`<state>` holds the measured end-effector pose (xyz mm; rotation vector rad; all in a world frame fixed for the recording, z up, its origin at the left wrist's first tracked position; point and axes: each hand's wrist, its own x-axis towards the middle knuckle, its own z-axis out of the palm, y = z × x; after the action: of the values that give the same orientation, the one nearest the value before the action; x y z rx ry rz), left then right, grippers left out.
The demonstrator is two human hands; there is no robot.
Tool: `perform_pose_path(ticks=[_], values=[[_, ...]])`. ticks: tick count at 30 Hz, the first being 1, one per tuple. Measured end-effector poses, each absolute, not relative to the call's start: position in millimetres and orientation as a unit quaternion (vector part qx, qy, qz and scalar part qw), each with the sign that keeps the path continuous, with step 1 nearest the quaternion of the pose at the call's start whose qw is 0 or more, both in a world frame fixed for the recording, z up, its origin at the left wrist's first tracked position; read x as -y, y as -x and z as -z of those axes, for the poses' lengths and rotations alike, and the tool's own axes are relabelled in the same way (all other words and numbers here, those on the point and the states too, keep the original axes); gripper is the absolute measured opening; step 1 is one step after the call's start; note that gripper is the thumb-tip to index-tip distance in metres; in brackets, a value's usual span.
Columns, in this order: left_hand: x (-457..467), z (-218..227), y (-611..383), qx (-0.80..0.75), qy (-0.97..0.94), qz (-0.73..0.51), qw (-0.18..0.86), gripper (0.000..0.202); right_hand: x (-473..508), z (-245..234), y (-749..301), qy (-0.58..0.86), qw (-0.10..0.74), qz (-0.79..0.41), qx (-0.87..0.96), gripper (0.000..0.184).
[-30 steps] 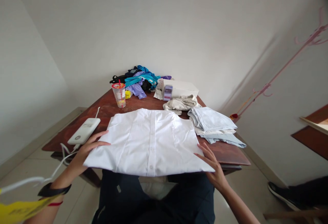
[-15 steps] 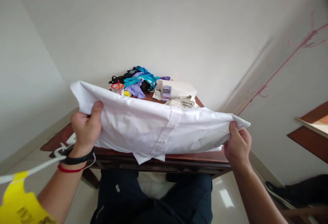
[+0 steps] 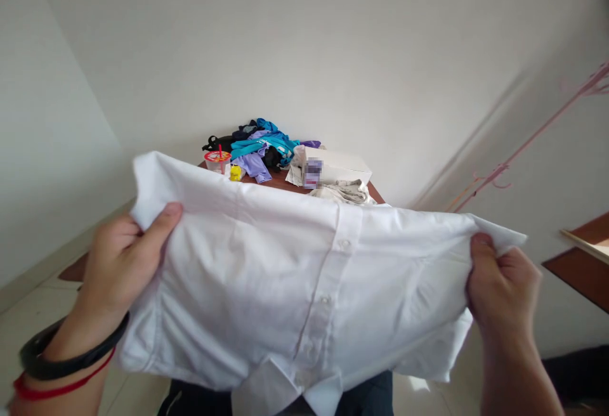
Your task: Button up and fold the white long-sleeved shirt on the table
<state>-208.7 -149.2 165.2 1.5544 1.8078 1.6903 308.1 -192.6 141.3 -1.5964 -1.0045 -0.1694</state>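
Note:
A white button-up shirt [image 3: 266, 270] is stretched wide in front of me, its collar hanging at the bottom and its button strip running down the middle. My left hand [image 3: 128, 251] pinches the upper left part of the cloth, thumb on the near side. On the opposite side, my right hand [image 3: 504, 289] is closed on the upper right part, fingers behind the fabric. A corner of the shirt sticks out past each hand. The shirt hides most of the table and part of my legs.
On the brown table [image 3: 273, 186] beyond the shirt are a heap of clothes [image 3: 266, 143], a plastic cup with a red straw [image 3: 219, 162], a white box [image 3: 345, 165] and folded light cloth [image 3: 345, 191]. A pink coat stand [image 3: 528, 143] leans into view at right.
Both hands have come nearer to me and spread farther apart with the shirt. More of its front, buttons and collar shows now. The white cord and yellow tag at left have left the view.

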Motion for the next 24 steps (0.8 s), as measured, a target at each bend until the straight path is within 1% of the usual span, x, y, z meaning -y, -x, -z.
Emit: perform_pose_path(ticks=[2,4,5,7,10,13,16,20,24], values=[[123.8,-152.6,209.5,-0.614,-0.567,-0.514,0.192,0.049,161.5,-139.5,-306.1,0.71,0.53,0.077,0.456,0.043],[92.2,-133.3,207.4,-0.601,-0.581,-0.483,0.262,0.054,122.8,-126.0,-304.5,0.717,0.489,0.035,0.495,0.04],[74.9,-121.7,205.6,-0.599,-0.578,-0.479,0.279,0.056,102.5,-115.4,-303.4,0.726,0.463,0.012,0.509,0.039],[40.5,-96.9,201.5,-0.617,-0.579,-0.446,0.293,0.055,64.1,-90.1,-300.0,0.758,0.389,-0.038,0.521,0.04],[-2.7,-63.0,197.5,-0.637,-0.598,-0.398,0.279,0.05,22.5,-52.9,-292.9,0.773,0.348,-0.064,0.526,0.037],[-26.6,-38.1,199.4,-0.655,-0.62,-0.36,0.239,0.046,4.7,-26.4,-289.3,0.776,0.328,-0.074,0.533,0.036],[-32.5,-23.0,205.3,-0.653,-0.641,-0.344,0.211,0.045,1.9,-10.6,-291.4,0.778,0.322,-0.071,0.536,0.037],[-27.8,-16.8,209.8,-0.606,-0.665,-0.382,0.212,0.042,2.5,1.2,-296.1,0.774,0.332,-0.056,0.537,0.04],[-23.4,-19.5,206.1,-0.619,-0.656,-0.38,0.206,0.037,2.1,7.3,-298.4,0.772,0.344,-0.051,0.532,0.041]])
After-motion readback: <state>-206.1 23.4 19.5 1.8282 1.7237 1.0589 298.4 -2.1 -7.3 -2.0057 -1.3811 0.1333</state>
